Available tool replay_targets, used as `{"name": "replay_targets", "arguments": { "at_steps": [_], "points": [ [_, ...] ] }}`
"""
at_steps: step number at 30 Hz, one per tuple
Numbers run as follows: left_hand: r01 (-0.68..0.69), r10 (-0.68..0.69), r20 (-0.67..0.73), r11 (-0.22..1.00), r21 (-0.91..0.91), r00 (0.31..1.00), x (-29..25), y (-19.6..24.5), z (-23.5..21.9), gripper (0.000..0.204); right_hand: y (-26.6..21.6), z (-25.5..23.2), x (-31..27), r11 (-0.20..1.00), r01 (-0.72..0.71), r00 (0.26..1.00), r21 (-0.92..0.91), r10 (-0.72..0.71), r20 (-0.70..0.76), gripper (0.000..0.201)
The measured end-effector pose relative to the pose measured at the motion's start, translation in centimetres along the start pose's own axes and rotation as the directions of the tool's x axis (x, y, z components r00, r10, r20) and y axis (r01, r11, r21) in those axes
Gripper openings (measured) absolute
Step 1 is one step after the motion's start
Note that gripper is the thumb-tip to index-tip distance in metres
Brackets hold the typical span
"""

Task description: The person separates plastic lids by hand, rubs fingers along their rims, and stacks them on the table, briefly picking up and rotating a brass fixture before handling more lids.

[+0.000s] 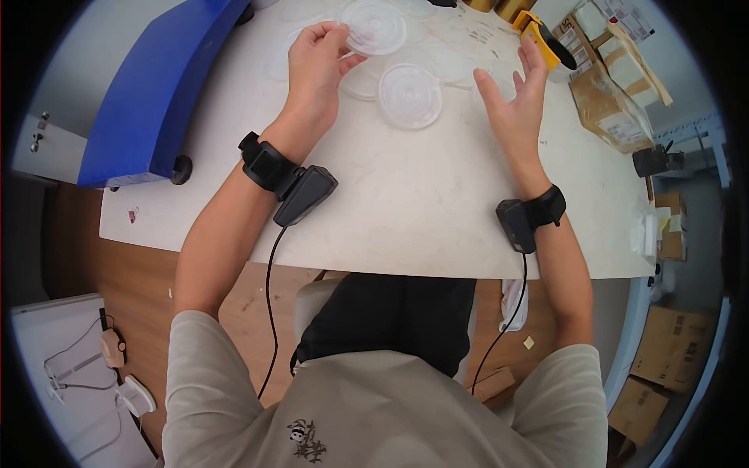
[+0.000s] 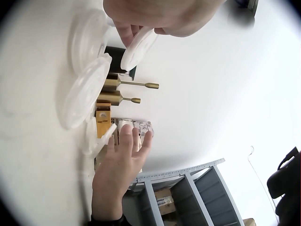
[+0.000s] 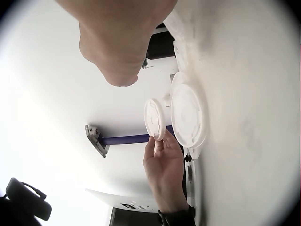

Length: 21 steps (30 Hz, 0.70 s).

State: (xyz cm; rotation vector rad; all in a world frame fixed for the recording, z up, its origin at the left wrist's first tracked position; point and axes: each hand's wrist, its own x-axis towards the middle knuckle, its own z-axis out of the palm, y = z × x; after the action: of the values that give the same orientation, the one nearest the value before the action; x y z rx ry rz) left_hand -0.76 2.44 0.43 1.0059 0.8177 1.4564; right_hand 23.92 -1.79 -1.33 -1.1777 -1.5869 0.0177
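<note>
Between thumb and fingers, the left hand (image 1: 316, 74) pinches the edge of a round translucent plastic lid (image 1: 374, 27), held above the table; the right wrist view shows this lid (image 3: 154, 118) raised in the left hand (image 3: 165, 165). Another clear lid (image 1: 409, 95) lies flat on the white table, between the hands and nearer the body. More lids (image 1: 449, 64) lie spread and overlapping behind it. The right hand (image 1: 519, 101) is raised at the right with fingers extended and thumb apart, holding nothing.
A blue curved object (image 1: 160, 97) stands on the table's left. At the back right are a yellow-and-black tool (image 1: 546, 45), brass-coloured items (image 1: 512, 9) and cardboard boxes (image 1: 608, 105). The table's front edge (image 1: 374, 273) runs before the lap.
</note>
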Motion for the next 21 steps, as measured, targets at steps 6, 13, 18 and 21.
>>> {"name": "replay_targets", "arguments": {
  "at_steps": [6, 13, 18, 21],
  "points": [
    [0.005, -0.006, -0.010, 1.000, -0.020, 1.000, -0.2, 0.0, 0.1, 0.021, 1.2, -1.3, 1.2, 0.999, -0.002, 0.998, -0.043, -0.001, -0.069, 0.065],
    [-0.023, 0.017, -0.095, 0.998, -0.059, 0.995, 0.6, -0.1, -0.4, 0.023, 8.2, -4.4, 2.6, 0.927, -0.168, 0.985, -0.335, 0.169, -0.024, 0.064],
    [-0.013, -0.003, -0.262, 0.998, -0.059, 0.965, 1.3, -0.5, -1.1, 0.038, 8.5, -3.6, 1.8, 0.918, -0.118, 0.940, -0.379, 0.227, 0.256, 0.081],
    [-0.020, 0.054, -0.260, 0.991, 0.130, 0.964, 1.1, -0.3, -1.1, 0.057, 7.4, -3.4, 1.7, 0.925, -0.097, 0.925, -0.368, 0.220, 0.309, 0.085]
  ]
}}
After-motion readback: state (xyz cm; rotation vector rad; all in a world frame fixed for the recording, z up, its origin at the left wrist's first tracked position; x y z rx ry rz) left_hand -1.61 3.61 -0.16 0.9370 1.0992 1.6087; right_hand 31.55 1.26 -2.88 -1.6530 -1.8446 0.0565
